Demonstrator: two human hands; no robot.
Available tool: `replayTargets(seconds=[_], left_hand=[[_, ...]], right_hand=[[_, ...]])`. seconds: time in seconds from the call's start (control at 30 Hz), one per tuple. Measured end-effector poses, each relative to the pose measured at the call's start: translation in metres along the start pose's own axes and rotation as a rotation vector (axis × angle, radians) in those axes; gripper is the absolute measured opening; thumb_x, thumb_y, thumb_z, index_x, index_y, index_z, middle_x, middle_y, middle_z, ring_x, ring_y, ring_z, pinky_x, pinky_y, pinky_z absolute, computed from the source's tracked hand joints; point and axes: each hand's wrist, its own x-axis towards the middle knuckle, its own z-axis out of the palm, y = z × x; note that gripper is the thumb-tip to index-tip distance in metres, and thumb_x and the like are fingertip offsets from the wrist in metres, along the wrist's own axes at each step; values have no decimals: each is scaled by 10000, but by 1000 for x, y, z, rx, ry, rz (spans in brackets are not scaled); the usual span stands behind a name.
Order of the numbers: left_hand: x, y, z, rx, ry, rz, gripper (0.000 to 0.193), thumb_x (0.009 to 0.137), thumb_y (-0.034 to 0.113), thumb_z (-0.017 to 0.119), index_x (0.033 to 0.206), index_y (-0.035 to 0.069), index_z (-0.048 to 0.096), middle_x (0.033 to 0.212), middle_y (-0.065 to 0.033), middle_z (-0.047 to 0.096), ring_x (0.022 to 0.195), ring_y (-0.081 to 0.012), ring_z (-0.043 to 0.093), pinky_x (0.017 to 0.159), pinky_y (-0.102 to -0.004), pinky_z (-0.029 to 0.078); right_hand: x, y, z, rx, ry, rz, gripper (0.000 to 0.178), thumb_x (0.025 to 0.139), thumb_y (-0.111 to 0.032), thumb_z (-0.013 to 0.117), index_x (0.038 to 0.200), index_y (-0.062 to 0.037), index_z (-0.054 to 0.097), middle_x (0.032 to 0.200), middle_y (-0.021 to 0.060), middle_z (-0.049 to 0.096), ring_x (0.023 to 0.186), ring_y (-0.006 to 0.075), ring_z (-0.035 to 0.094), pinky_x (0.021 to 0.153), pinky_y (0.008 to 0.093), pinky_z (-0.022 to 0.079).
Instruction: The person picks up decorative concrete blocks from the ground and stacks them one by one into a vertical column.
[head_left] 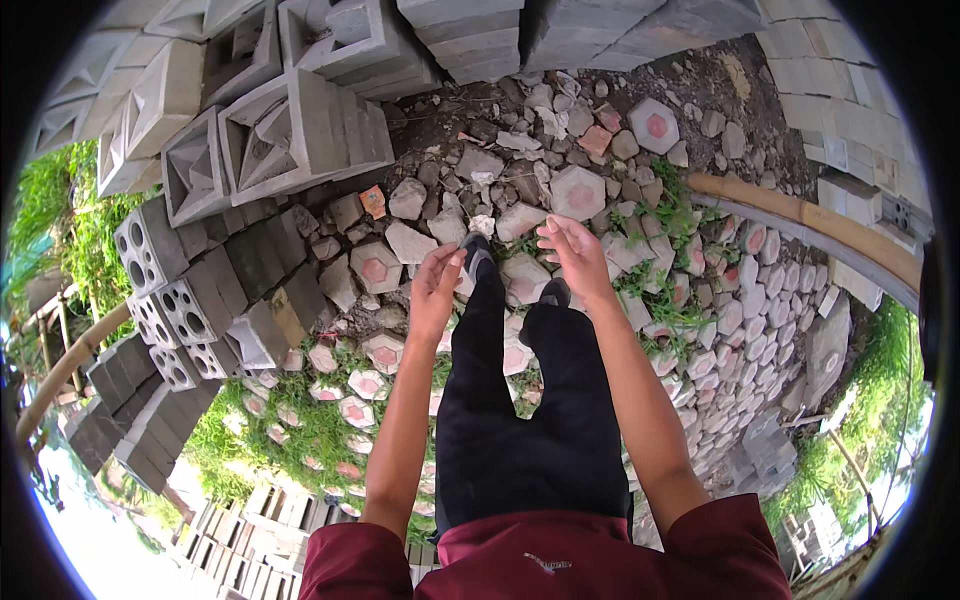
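Note:
My left hand (435, 287) is held out in the air with nothing in it, its fingers loosely bent and apart. To its right, my right hand (578, 255) is also empty, thumb and fingers spread. Both hover over rubble in front of my legs. Seen between and beyond them are a pale broken concrete lump (520, 221) and a hexagonal paving block (578, 192) with a faint pink centre. Left of my left hand lie another hexagonal paver (376, 267) and an angular concrete chunk (410, 243). Neither hand touches any of these.
Grey concrete vent blocks (300, 135) are stacked at the far left, with hollow round-holed blocks (185, 310) below them. A bamboo pole (800, 205) crosses on the right. Several hexagonal pavers (735, 318) with grass between them cover the uneven ground. More blocks (460, 40) line the back.

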Motion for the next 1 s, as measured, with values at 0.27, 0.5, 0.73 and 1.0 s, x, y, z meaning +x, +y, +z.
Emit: replayTargets(seconds=[0.27, 0.5, 0.73, 1.0], left_hand=[[39, 6, 118, 364, -390, 148, 408, 969, 295, 557, 1279, 33, 515, 1194, -79, 615, 1124, -178, 557, 916, -346, 449], [-8, -42, 251, 402, -547, 142, 413, 963, 292, 563, 1276, 27, 512, 1205, -87, 605, 1124, -178, 552, 923, -357, 447], [-132, -83, 395, 619, -781, 180, 368, 976, 247, 542, 1259, 13, 517, 1210, -99, 605, 1102, -188, 570, 932, -357, 462], [-266, -147, 519, 897, -1155, 249, 346, 973, 215, 542, 1241, -5, 533, 1178, -100, 622, 1081, -187, 590, 885, -325, 488]], right_hand=[[-42, 66, -111, 202, 263, -150, 462, 967, -368, 572, 1258, -10, 538, 1110, 130, 666, 956, 184, 649, 787, 298, 498], [-139, 171, -221, 398, 470, -205, 368, 970, -279, 577, 1222, -11, 557, 1071, 91, 668, 921, 152, 638, 784, 279, 490], [-294, 239, -347, 523, 835, -221, 413, 933, -311, 629, 1149, 39, 590, 964, 90, 671, 863, 136, 631, 782, 270, 496], [-448, 298, -394, 556, 1237, -190, 389, 932, -295, 621, 1139, 34, 597, 985, 126, 672, 900, 178, 640, 823, 298, 500]])
